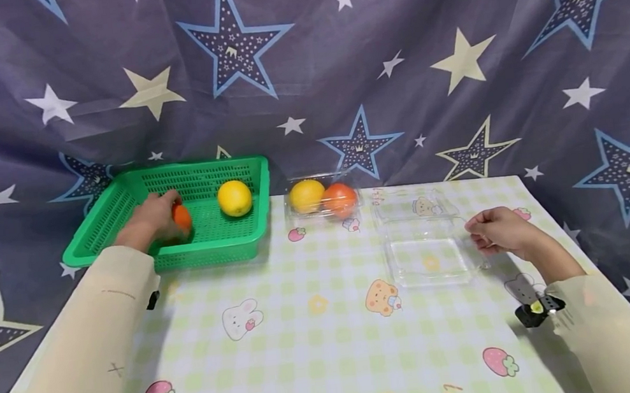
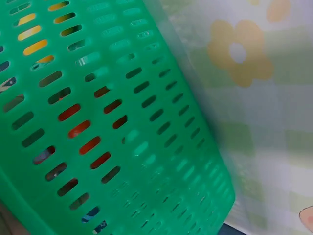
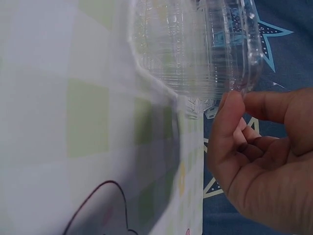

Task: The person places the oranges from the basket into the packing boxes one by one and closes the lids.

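Observation:
In the head view my left hand [image 1: 157, 218] reaches into a green plastic basket [image 1: 263, 227] and grips a round orange-red fruit [image 1: 182, 218], which it partly hides. The left wrist view shows mostly the slotted basket wall [image 2: 146, 112], with red showing through some holes. A yellow lemon [image 1: 234, 198] lies in the basket, right of that hand. On the right, my right hand [image 1: 500, 230] pinches the rim of a clear plastic clamshell box [image 1: 430, 280] between thumb and index finger. The box stands with its lid [image 1: 408, 206] folded back; the right wrist view shows the pinch on its edge [image 3: 244, 83].
Behind the middle of the table stands another clear box [image 1: 323, 218], lid down, holding a yellow lemon [image 1: 307, 196] and an orange-red round fruit [image 1: 340, 200]. A checked cloth [image 1: 319, 350] covers the table. A dark star-patterned curtain [image 1: 300, 57] hangs along the back edge.

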Action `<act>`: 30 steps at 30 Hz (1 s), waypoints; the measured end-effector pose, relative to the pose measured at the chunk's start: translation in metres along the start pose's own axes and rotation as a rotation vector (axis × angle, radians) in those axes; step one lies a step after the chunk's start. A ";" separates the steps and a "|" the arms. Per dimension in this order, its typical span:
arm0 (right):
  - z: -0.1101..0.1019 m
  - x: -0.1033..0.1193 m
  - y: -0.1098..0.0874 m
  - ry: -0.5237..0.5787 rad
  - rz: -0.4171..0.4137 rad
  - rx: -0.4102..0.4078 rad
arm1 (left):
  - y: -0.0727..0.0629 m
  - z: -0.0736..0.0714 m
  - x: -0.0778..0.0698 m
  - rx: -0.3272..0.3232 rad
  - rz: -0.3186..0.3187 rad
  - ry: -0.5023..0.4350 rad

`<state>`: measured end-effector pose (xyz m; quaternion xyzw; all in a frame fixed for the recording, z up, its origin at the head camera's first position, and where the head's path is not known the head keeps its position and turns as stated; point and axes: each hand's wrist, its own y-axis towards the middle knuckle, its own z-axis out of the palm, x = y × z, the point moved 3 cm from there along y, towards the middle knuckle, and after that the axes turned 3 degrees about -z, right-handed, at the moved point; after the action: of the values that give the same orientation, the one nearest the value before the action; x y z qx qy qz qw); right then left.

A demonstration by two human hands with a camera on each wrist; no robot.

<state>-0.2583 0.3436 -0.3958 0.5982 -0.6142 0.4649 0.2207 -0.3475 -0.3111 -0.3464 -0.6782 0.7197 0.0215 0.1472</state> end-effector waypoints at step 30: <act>0.005 0.004 -0.003 -0.013 -0.010 -0.019 | -0.035 -0.037 -0.166 -0.583 0.427 -0.010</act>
<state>-0.2545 0.3382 -0.3938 0.6023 -0.6168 0.4542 0.2248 -0.3134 -0.1614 -0.2654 -0.5258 0.8081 0.2593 -0.0565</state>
